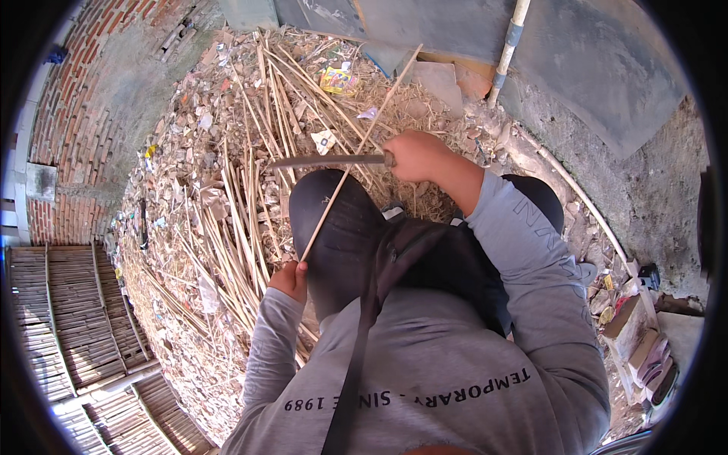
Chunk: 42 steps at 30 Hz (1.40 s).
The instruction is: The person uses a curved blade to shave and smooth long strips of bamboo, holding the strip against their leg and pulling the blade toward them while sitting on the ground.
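Observation:
In my left hand (290, 280), closed beside my left knee, is the lower end of a long, thin bamboo strip (324, 214). The strip slants up across that knee toward the far middle. My right hand (418, 156) is wrapped round the handle of a long-bladed knife (327, 161), beyond my knees. Its dark blade points left and crosses the strip; whether the two touch I cannot tell. Several loose bamboo strips (231, 208) lie on the ground to the left of my legs and past them.
Litter, rubble and shavings cover the ground (173, 199). A brick wall (80, 114) stands at the left, with slatted bamboo panels (72, 303) nearer. Grey sheets (455, 26) and an upright pole (509, 49) bound the far side. Stacked items (652, 360) sit at the right.

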Tool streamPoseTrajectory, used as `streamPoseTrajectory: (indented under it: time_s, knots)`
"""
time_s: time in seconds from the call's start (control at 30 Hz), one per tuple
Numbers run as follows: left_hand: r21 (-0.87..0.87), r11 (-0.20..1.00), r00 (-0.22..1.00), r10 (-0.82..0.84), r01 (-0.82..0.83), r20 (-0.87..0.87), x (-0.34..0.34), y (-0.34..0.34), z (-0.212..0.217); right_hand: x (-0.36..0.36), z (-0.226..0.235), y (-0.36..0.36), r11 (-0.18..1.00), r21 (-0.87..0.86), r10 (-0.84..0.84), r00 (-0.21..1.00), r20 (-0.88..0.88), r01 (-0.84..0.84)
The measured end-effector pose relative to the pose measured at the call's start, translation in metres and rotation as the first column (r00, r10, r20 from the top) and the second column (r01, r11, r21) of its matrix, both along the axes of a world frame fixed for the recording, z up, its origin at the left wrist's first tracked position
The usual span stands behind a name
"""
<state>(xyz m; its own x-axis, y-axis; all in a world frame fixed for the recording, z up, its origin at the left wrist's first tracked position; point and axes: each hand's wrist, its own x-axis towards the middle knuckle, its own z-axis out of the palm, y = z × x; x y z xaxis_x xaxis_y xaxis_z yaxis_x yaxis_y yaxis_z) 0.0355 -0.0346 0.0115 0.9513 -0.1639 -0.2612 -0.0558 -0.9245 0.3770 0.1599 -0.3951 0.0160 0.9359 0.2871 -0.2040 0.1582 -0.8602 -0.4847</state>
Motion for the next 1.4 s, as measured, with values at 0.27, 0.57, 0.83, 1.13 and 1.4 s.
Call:
streamPoseTrajectory:
  time_s: [0.27, 0.57, 0.83, 1.13, 1.4]
  knots:
    - [-0.061, 0.998, 0.999, -0.031, 0.033, 0.021, 0.008, -0.002, 0.0, 0.031, -0.035, -0.055, 0.958, 0.096, -0.276, 0.96, 0.048, 0.27]
    - [-0.114, 0.993, 1.0, -0.019, 0.021, 0.023, 0.002, 0.002, -0.017, 0.014, -0.017, -0.005, 0.993, 0.105, 0.05, 0.998, -0.048, -0.045]
    - [-0.064, 0.997, 0.999, -0.036, 0.037, 0.023, 0.009, 0.016, -0.018, 0.032, -0.032, -0.037, 0.983, 0.083, -0.17, 0.984, 0.049, 0.166]
    - [0.095, 0.995, 0.99, -0.03, 0.017, 0.138, -0.009, -0.005, -0.016, 0.0, 0.002, -0.015, 0.999, -0.037, -0.005, 1.0, 0.022, 0.006]
    - [0.109, 0.993, 0.994, -0.052, 0.041, 0.098, -0.002, -0.002, -0.001, 0.002, -0.001, -0.006, 0.998, -0.02, -0.056, 0.997, 0.055, 0.057]
